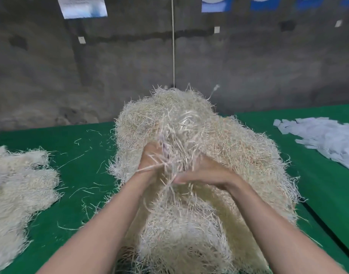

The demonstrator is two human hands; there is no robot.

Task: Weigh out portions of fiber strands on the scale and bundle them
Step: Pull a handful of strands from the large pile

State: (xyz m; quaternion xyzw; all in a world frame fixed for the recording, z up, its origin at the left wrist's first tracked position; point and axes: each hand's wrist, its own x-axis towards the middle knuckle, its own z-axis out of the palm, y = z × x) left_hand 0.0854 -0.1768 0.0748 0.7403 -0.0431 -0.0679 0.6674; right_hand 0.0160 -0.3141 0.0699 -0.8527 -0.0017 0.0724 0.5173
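Where fiber strands [175, 135] blur, left hand [150, 161] grip unclear; right hand [201, 171] fingers clench them.

The one head-worn camera is looking forward and down, sitting close above the fiber strands [219, 147] on the green table [80, 175], facing the concrete wall [248, 76].

A plain handwork workshop for sorting fiber.
A rough, stained concrete wall [248, 66] backs a worktable under green cloth [80, 155]. A tall heap of fiber strands [239, 155] fills its middle, with a lower fiber pile [17, 184] at left and white paper slips [328, 139] at right. Printed sheets [81, 6] hang high on the wall.
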